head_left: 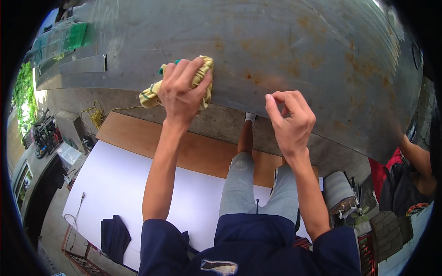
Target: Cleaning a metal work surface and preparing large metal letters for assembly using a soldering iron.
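Note:
My left hand is closed around a bunched yellow cloth with green stripes. It presses the cloth near the front edge of a large grey metal sheet. Part of the cloth hangs out to the left of the hand. My right hand is held over the sheet's near edge, its fingers curled and the thumb tip brought to the index finger in a pinch. Anything between those fingertips is too small to make out. Rust-brown stains mark the sheet between and beyond my hands.
A loose metal strip and a green-edged clear sheet lie at the far left. Below are a brown board, a white sheet and a coiled yellow cord. Another person's arm shows at the right edge.

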`<state>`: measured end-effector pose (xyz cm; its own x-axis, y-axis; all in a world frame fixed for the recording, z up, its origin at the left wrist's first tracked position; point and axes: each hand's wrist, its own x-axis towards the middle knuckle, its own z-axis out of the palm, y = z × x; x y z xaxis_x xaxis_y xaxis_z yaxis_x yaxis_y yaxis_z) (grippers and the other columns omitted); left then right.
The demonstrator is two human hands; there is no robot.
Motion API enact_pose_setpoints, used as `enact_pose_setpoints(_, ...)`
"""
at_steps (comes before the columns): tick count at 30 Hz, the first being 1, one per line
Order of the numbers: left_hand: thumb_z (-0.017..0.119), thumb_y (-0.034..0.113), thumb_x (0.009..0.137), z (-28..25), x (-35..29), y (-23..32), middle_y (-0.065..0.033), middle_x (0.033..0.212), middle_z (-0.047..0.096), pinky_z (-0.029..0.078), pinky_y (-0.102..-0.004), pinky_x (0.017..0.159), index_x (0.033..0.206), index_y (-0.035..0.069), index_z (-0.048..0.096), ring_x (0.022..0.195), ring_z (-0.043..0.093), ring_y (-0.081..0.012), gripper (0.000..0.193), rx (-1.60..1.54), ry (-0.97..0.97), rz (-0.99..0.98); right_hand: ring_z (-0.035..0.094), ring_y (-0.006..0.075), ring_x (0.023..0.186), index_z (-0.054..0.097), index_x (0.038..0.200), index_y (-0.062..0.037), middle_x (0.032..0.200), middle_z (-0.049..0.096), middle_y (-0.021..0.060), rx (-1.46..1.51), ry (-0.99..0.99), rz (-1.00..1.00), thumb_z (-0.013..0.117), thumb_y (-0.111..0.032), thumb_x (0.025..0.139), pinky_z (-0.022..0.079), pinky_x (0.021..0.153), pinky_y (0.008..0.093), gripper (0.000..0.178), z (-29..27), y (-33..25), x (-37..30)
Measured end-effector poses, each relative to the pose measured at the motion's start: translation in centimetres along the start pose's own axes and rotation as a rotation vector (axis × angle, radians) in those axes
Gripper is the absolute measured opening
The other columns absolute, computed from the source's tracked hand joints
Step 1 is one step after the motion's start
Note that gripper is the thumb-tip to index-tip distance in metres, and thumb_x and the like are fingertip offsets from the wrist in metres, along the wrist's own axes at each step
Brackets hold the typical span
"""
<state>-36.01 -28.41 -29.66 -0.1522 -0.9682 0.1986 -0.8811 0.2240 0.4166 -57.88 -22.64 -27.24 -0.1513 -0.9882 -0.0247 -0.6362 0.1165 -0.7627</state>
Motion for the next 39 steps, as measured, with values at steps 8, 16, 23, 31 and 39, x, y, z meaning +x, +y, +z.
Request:
enact_pose_setpoints(8,0.075,0.017,0.068,2.0,1.0,4.8,0.0033,0.082,0.063,0.046,-0.0348,0.065,0.086,0.012,0.07,0.075,0.052,-0.0223,0.02,0.019,-0.064,0.048,0.043,0.0046,0.057,0.062,0.08,0.0012,0.066,0.052,-0.0013,0.123,0.324,0.042,0.066,-0.001,0.086,0.033,0.049,0.0193,0.008,-5.5,7.7,-3.1)
enact_pose_setpoints(16,0.075,0.017,0.068,2.6,0.5,5.5,0.0034,0.082,0.062,0.048,-0.0357,0.063,0.083,0.013,0.07,0.076,0.053,-0.0226,0.017,0.055,-0.173,0.134,0.056,0.0118,0.071,0.062,0.081,0.0054,0.081,0.064,0.0075,0.064,0.694,-0.014,0.058,-0.004,0.091,0.046,0.066,0.0229,0.015,-11.0,16.1,-4.5)
enact_pose_setpoints(23,0.075,0.018,0.068,2.6,0.6,6.3,0.0036,0.08,0.061,0.048,-0.0362,0.064,0.08,0.014,0.069,0.076,0.053,-0.0227,0.014,0.08,-0.241,0.142,0.038,0.0101,0.056,0.061,0.08,0.0058,0.068,0.051,0.0058,-0.019,0.677,-0.13,0.043,-0.024,0.095,0.027,0.051,0.0238,0.037,-12.4,19.7,-4.3)
enact_pose_setpoints(31,0.074,0.022,0.068,3.0,0.3,7.3,0.0035,0.081,0.063,0.049,-0.0367,0.068,0.08,0.013,0.071,0.079,0.056,-0.0233,0.015,0.099,-0.266,0.068,0.027,0.0076,0.054,0.061,0.089,0.0101,0.065,0.038,0.0022,0.381,0.539,-0.02,0.041,-0.062,0.089,0.019,0.048,0.0227,0.074,-12.8,21.2,-5.7)
enact_pose_setpoints(39,0.074,0.023,0.072,2.8,0.5,8.8,0.0,0.085,0.067,0.048,-0.0329,0.075,0.087,0.009,0.072,0.079,0.06,-0.0218,0.021,0.238,-0.257,0.016,0.025,0.0074,0.052,0.061,0.084,0.0085,0.06,0.033,0.0005,0.441,0.533,0.018,0.034,-0.073,0.086,0.016,0.049,0.024,0.086,-12.8,21.0,-5.5)
